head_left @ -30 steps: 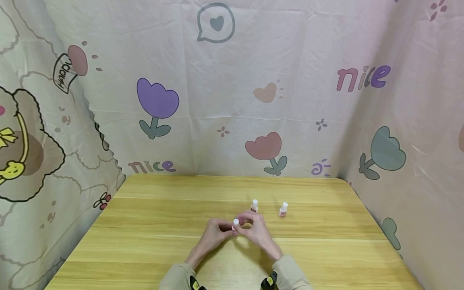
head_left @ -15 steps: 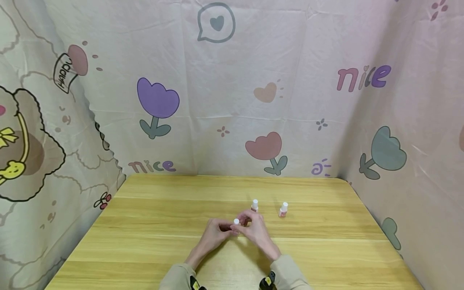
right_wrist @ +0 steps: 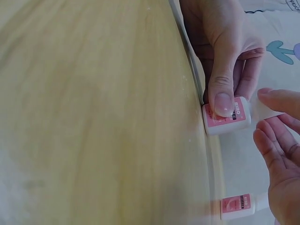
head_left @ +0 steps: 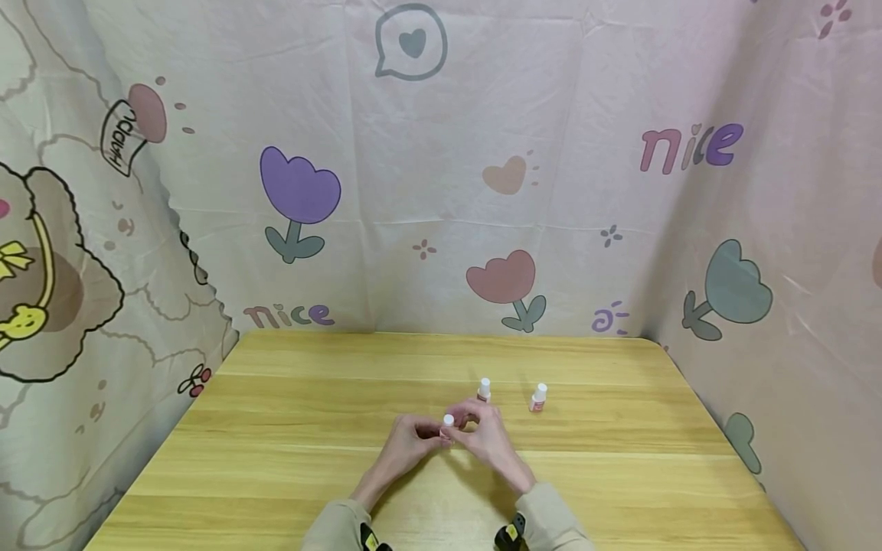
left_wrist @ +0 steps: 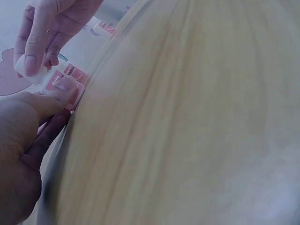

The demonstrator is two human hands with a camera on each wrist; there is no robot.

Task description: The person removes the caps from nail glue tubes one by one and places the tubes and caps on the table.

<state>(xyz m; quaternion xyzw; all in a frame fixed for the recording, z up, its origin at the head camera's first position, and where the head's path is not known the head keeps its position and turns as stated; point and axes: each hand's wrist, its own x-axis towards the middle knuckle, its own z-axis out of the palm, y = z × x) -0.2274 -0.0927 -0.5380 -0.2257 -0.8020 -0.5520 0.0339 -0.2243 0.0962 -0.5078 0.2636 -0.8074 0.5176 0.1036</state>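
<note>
A small white bottle [right_wrist: 216, 127] with a pink label stands upright on the table between both hands. My left hand [head_left: 405, 448] holds its body, thumb pressed over the label in the right wrist view. My right hand [head_left: 485, 436] pinches the white cap [left_wrist: 29, 71] between thumb and fingers. From the head view only the cap's top shows plainly, as fingers cover most of the bottle. Just behind the right hand is a second, similar bottle [head_left: 485, 389], its lower part hidden. To its right stands a third bottle [head_left: 538, 399], with its cap on.
The wooden table [head_left: 289, 428] stretches around the hands on all sides. A patterned cloth [head_left: 413, 153] hangs behind its far edge and along both sides. Dark devices with yellow marks are strapped at both wrists.
My right thumb and fingers have shifted slightly back to the right at the cap since half a second ago. The left hand and the other bottles have stayed put.
</note>
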